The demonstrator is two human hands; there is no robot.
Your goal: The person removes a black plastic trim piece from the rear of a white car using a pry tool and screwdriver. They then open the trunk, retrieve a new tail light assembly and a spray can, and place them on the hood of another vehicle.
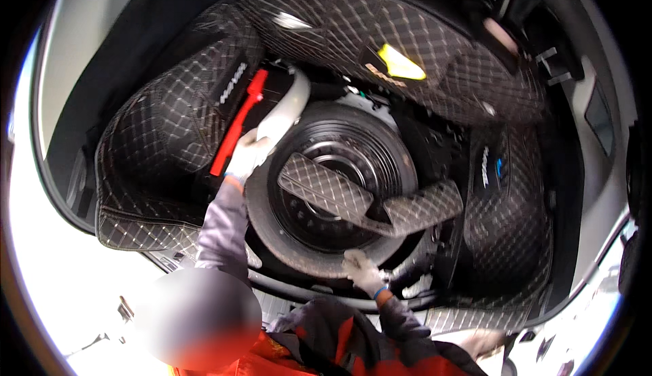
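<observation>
My left hand point(249, 156), in a pale glove, is closed on the lower end of a pale curved strip point(288, 104), whose material I cannot make out. The strip runs along the left side of a spare tyre point(272, 223) with a black wheel point(329, 165). Gloved too, my right hand point(362, 272) lies on the tyre's near edge with its fingers stretched out. Across the wheel rests a bent piece of quilted dark mat point(333, 189). A long red case or bar point(238, 121) stands just left of my left hand.
Quilted mats line the car boot on the left point(163, 121), the right point(509, 220) and the back point(339, 16). A yellow item point(402, 62) sits on the back mat. The boot sill point(272, 301) curves in front of me. A blurred grey and red shape point(204, 315) covers the lower left.
</observation>
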